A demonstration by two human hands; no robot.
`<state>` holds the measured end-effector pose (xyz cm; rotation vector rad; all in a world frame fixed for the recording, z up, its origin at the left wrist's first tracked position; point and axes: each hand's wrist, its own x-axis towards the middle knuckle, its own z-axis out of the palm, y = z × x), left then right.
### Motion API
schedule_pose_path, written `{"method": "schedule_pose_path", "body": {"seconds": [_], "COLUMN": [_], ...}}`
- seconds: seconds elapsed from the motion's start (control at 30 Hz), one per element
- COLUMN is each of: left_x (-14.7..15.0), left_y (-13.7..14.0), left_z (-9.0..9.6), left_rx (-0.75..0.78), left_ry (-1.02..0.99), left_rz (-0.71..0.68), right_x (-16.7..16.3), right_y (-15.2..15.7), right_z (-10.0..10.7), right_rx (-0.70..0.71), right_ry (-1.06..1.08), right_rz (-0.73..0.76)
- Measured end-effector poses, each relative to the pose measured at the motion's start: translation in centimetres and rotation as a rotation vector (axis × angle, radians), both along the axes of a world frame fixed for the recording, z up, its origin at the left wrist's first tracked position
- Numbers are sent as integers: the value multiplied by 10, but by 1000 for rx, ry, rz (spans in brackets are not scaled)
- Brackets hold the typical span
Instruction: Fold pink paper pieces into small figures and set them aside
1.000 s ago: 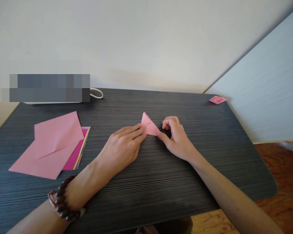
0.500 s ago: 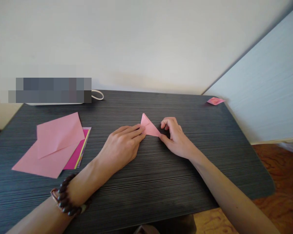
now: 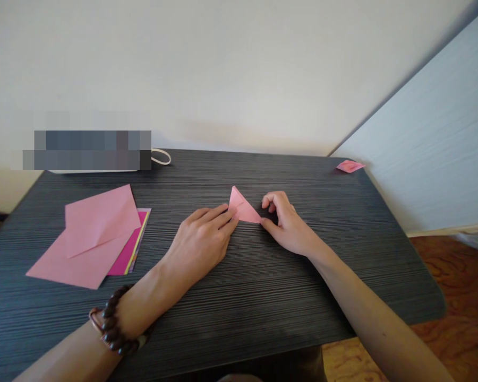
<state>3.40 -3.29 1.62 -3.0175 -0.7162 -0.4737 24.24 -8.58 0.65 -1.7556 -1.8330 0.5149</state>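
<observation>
Head camera: on the dark tabletop (image 3: 207,329), our left hand (image 3: 205,233) lay nearly flat, our right hand (image 3: 284,223) half-curled, pinching nothing. Between them sat the folded pink paper triangle (image 3: 246,210), left fingertips overlapping it, right thumb touching its near-right corner, long edge slanting there from the far tip.

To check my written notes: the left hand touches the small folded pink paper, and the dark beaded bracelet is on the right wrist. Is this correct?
Not quite. The head view shows the dark beaded bracelet on the left wrist, not the right. The left hand does touch the small folded pink paper.
</observation>
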Motion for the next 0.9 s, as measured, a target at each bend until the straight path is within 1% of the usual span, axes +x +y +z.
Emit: {"method": "schedule_pose_path", "body": {"seconds": [0.1,0.2,0.3,0.43,0.47,0.5,0.53,0.6,0.63,0.67,0.8,0.9], "left_x": [1,3,3,1,1,1,1,0,-1,-1,-2,0], "left_y": [-5,-8,-4,6,9,12,14,19,22,23,25,23], "left_z": [3,3,0,-8,-10,-12,-14,-18,-19,-20,-21,-20], "left_rx": [-20,-58,-129,-269,-311,-341,-360,-312,-279,-253,-245,-291], "left_ry": [27,38,-38,-172,-205,-244,-278,-335,-329,-309,-213,-233], "left_rz": [29,26,-7,-123,-133,-120,-75,61,114,138,168,168], "right_x": [-4,-11,-14,-13,-13,-13,-13,-12,-12,-12,-13,-13], "right_y": [-1,-1,-1,0,0,0,0,0,0,0,0,-1], "right_z": [-3,-7,-11,-13,-13,-12,-12,-11,-10,-9,-6,-5], "right_rx": [63,106,121,135,135,133,128,113,106,99,95,102], "right_ry": [-14,-104,-163,-164,-161,-157,-149,-127,-113,-98,-47,-50], "right_rz": [-38,-79,-73,-69,-67,-68,-69,-76,-80,-83,-71,-41]}}
